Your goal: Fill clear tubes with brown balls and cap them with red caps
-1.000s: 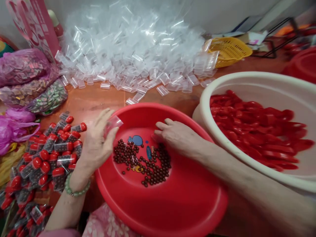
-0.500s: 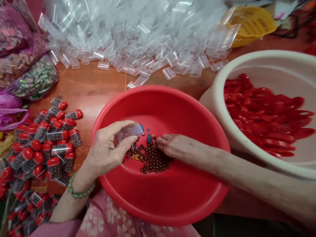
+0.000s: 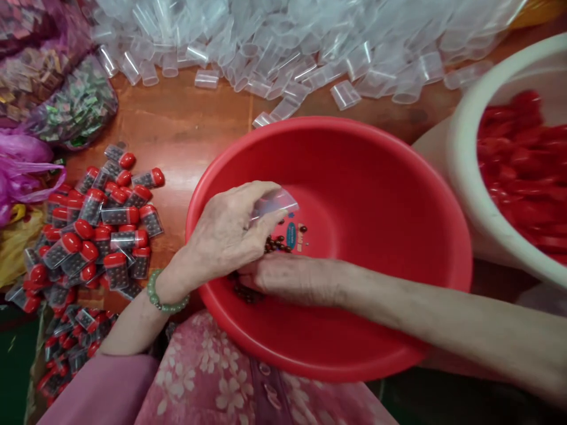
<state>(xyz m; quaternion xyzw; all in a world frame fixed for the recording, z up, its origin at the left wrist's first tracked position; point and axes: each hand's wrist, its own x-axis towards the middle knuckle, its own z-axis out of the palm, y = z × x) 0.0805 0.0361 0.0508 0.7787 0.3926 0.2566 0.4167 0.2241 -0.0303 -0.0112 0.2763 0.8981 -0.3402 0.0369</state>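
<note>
A large red basin [image 3: 376,177] stands in front of me, with small dark brown balls [image 3: 277,243] on its floor beside a printed picture. Over the basin's left part, my left hand [image 3: 234,227] holds a clear plastic tube [image 3: 274,203] between thumb and fingers, tilted on its side. My right hand [image 3: 292,280] reaches in from the right, low in the basin just below my left hand. Its fingertips are hidden at the brown balls, partly behind my left hand, so its grip does not show.
Clear empty tubes [image 3: 345,94] are heaped at the back. Filled tubes with red caps [image 3: 117,271] lie in a pile at the left, near purple bags [image 3: 26,159]. A white tub [image 3: 465,147] of red pieces [image 3: 522,171] stands at the right.
My right hand has moved left across the balls and toward me, below my left hand. Most of the balls are now out of sight. The view has shifted, and the left hand still holds the tube.
</note>
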